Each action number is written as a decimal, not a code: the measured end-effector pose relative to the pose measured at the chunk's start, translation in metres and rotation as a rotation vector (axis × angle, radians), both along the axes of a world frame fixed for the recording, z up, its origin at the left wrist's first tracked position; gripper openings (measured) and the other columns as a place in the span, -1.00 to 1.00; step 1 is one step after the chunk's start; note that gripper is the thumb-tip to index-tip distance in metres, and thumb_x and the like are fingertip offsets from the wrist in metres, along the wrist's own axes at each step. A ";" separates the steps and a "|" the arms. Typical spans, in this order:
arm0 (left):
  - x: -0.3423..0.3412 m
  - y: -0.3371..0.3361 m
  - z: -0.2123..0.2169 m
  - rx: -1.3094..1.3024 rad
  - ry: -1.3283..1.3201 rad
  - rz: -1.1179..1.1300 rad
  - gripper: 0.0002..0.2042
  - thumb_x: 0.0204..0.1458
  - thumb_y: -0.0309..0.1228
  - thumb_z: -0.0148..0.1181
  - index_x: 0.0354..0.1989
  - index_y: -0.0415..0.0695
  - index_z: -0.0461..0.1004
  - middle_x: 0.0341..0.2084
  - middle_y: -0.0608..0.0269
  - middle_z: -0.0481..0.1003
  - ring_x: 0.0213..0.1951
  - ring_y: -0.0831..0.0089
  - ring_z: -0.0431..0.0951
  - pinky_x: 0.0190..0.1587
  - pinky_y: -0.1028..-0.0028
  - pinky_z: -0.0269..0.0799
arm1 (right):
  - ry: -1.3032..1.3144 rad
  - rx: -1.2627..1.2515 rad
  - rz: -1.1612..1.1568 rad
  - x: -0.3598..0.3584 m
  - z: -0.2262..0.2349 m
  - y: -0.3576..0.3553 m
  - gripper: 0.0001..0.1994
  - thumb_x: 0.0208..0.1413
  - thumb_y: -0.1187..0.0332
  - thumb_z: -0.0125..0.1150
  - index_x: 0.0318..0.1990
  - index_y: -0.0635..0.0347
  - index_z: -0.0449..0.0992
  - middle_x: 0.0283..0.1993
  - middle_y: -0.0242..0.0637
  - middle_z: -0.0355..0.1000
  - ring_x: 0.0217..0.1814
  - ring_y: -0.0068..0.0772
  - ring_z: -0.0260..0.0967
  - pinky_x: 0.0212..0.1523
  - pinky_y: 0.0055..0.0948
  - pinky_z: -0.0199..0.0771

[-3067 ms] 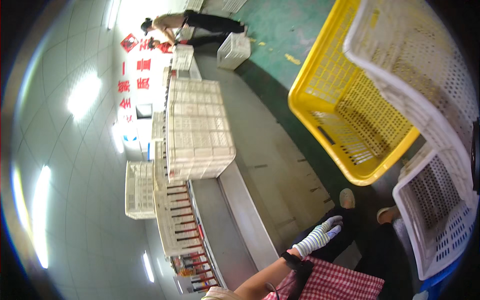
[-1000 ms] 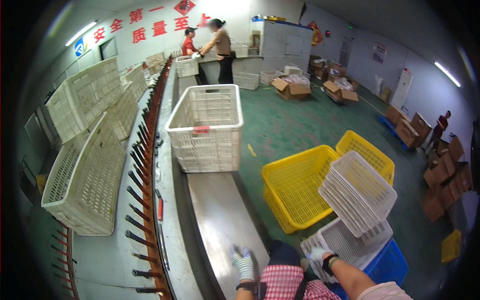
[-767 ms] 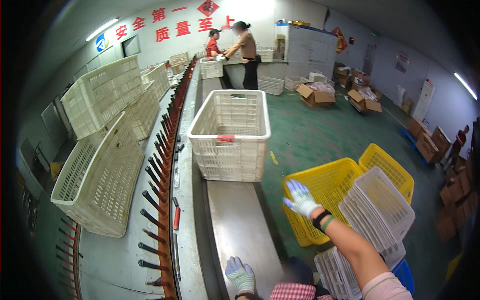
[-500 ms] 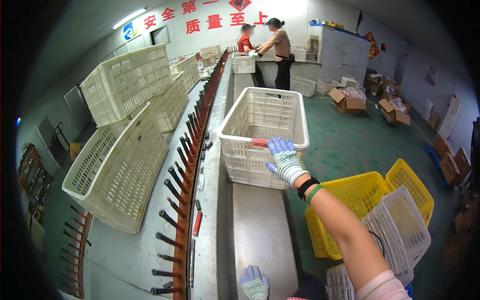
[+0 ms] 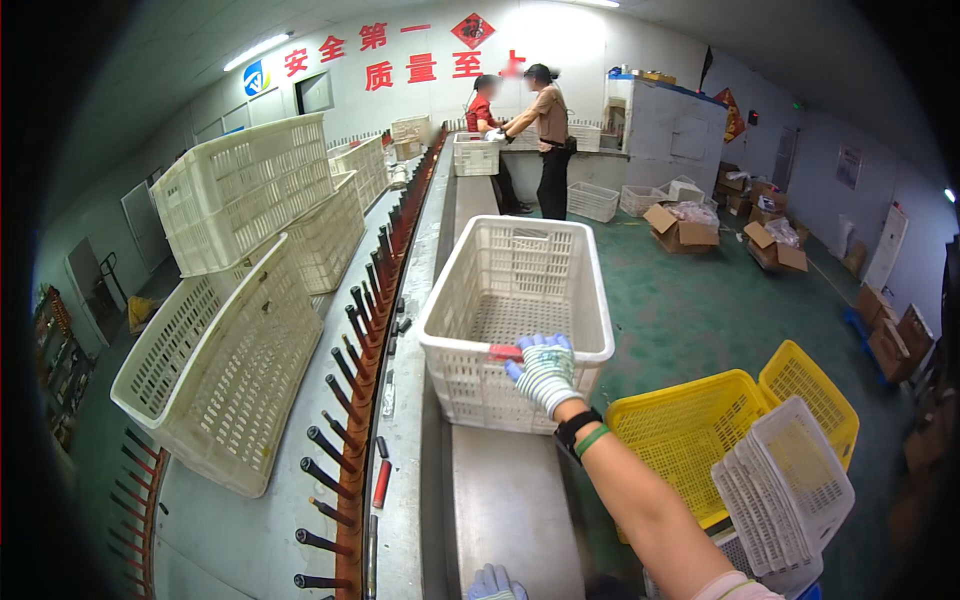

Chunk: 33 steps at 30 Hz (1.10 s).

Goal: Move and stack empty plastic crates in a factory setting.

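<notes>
A white slatted plastic crate with a red strip on its near rim stands on the metal bench in front of me. My right hand, in a striped knit glove with bluish fingers, grips that near rim beside the strip, its fingers hooked over the edge. The crate's visible inside holds nothing. At the lower edge my left hand, gloved alike, rests over the bench with fingers stretched out. It holds nothing, and its wrist is cut off by the picture.
Left of the bench runs a rack of upright black-tipped pegs, with a red tube beside it. White crates are stacked beyond. At right stand yellow crates and nested white baskets. Two people work at the far end.
My right hand's spread fingers have curled over the rim. The white crate has come a little nearer along the bench. My view has tilted up, and my left hand shows less.
</notes>
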<state>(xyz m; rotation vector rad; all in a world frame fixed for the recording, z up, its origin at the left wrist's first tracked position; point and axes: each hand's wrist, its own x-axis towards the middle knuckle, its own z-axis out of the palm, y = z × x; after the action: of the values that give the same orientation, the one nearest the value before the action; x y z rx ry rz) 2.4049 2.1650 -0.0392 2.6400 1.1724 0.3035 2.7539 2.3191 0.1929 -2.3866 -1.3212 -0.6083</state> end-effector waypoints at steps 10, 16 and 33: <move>-0.007 -0.006 0.003 0.333 -0.227 -0.024 -0.64 -0.06 -0.32 -0.07 -0.12 -0.26 0.37 -0.12 -0.04 0.39 -0.03 0.07 0.34 0.01 0.14 0.18 | 0.002 -0.020 0.130 -0.108 0.002 -0.114 -0.72 -0.13 0.05 0.08 -0.37 0.01 0.45 -0.34 -0.28 0.38 -0.22 -0.29 0.32 -0.03 -0.19 0.13; -0.006 0.000 -0.024 0.196 -0.329 -0.058 -0.54 -0.26 -0.35 0.10 -0.09 -0.24 0.31 -0.04 -0.07 0.31 0.01 0.00 0.26 0.01 0.07 0.13 | 0.015 -0.053 0.159 -0.176 0.005 -0.199 -0.67 -0.10 0.01 0.05 -0.31 0.03 0.46 -0.29 -0.23 0.38 -0.16 -0.25 0.31 0.04 -0.18 0.11; -0.046 -0.099 -0.014 -0.583 -0.551 -0.561 -0.68 -0.08 -0.33 0.09 -0.16 -0.25 0.42 -0.31 0.09 0.51 -0.27 0.25 0.51 -0.18 0.32 0.38 | 0.074 0.151 0.091 -0.314 -0.007 -0.312 -0.72 -0.21 0.15 0.18 -0.30 -0.01 0.42 -0.27 -0.34 0.34 -0.08 -0.29 0.25 0.19 -0.05 -0.05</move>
<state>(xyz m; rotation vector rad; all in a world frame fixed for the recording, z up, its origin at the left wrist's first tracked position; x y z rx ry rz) 2.3590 2.0663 -0.0533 2.0487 0.2627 0.4527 2.4400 2.0076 0.1863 -2.1947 -1.2959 -0.5672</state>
